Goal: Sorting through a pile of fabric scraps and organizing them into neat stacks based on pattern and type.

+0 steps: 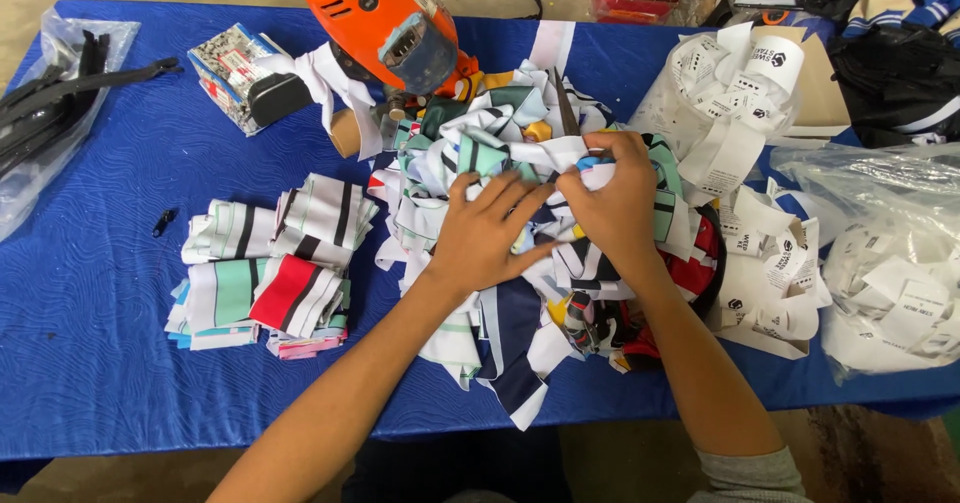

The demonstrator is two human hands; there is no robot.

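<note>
Both hands are on the loose heap of fabric strips (520, 213) at the middle of the desk (100, 343). Left hand (490, 228) lies flat on the heap, fingers spread and apart, pressing down, not clamped on anything. Right hand (615, 198) has its fingers curled together, pinching a white strip at the top of the heap; the exact grip is hidden under the knuckles.

The strips look light, limp and tangled, probably slick printed knit. My read: lifting one drags its neighbours along, so hold the heap down with the flat hand and take a strip by a free end or edge.

Sorted folded stacks (270, 273) sit just left of the heap, apart from it. An orange power tool (375, 13) stands behind it. White paper tags (760, 253) and a clear bag of tags (890, 283) lie to the right.
</note>
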